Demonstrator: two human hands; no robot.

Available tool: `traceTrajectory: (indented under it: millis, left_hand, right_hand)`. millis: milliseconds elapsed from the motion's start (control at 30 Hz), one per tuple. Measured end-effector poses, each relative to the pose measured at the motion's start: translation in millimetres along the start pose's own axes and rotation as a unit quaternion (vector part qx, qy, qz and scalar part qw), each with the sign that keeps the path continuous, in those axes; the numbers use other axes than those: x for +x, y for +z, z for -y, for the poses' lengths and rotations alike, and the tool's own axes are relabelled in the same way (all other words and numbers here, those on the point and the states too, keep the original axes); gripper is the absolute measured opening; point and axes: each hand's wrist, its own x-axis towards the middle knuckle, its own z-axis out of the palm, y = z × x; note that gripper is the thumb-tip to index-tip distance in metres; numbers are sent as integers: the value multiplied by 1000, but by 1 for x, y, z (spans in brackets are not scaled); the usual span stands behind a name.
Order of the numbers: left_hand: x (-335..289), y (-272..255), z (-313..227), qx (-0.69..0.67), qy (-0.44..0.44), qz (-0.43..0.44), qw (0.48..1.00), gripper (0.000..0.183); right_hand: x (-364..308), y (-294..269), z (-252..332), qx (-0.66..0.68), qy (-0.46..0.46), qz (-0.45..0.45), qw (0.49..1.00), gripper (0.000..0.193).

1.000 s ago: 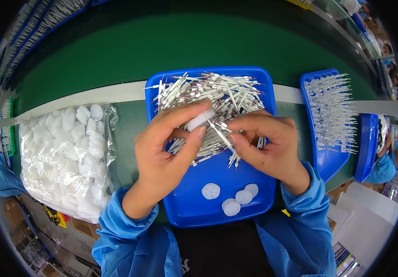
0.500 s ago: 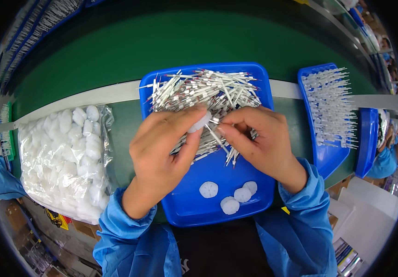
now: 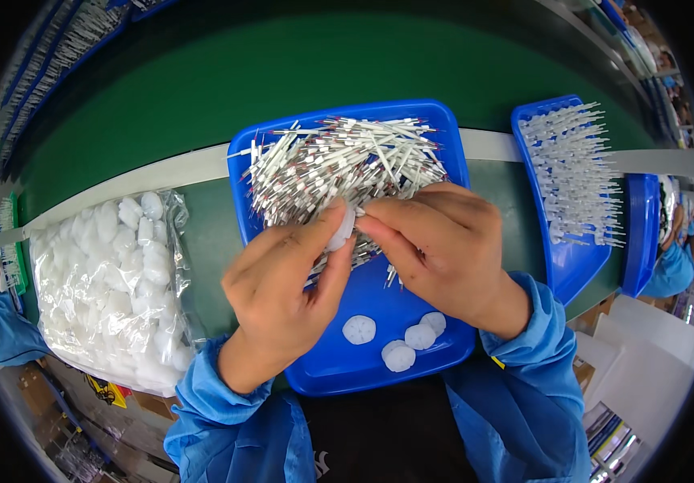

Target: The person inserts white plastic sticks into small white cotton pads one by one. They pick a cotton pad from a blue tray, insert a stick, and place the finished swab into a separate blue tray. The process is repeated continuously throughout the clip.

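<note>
My left hand (image 3: 282,282) pinches a round white plastic disc (image 3: 342,231) on edge between thumb and fingers. Against the disc's right side, my right hand (image 3: 451,245) grips a thin white rod, mostly hidden by its fingertips. Both hands are held over a blue tray (image 3: 339,380). A heap of thin white-and-metal rods with some reddish bits (image 3: 339,165) fills its far part. Nearer to me in the tray lie several loose white discs (image 3: 359,329).
To the left is a clear plastic bag of white discs (image 3: 105,282). At right, a second blue tray (image 3: 570,270) holds rows of white assembled pieces (image 3: 572,177), beside another blue bin (image 3: 642,233). A green work surface (image 3: 323,64) extends beyond a pale strip. Blue-sleeved people sit at both sides.
My right fingertips have come up against the disc, and the rod that showed between the hands is now mostly covered. The disc has turned more edge-on.
</note>
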Motion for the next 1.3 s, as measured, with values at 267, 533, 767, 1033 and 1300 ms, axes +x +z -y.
traceTrajectory:
  millis: [267, 533, 767, 1033, 1300]
  left_hand:
    - [1, -2, 11, -248, -123, -8, 961, 53]
    - [11, -6, 9, -81, 63, -2, 995, 53]
    - [15, -6, 9, -97, 83, 11, 992, 56]
    - [14, -6, 15, -73, 132, 46, 988, 57]
    - [3, -11, 37, -301, 16, -107, 948, 37]
  right_hand:
    - [5, -5, -5, 89, 30, 18, 995, 25]
    - [4, -11, -1, 327, 148, 69, 931, 35]
    - [0, -13, -6, 404, 203, 75, 889, 28]
    - [0, -17, -3, 409, 220, 79, 882, 23]
    - [-16, -30, 6, -38, -50, 162, 985, 21]
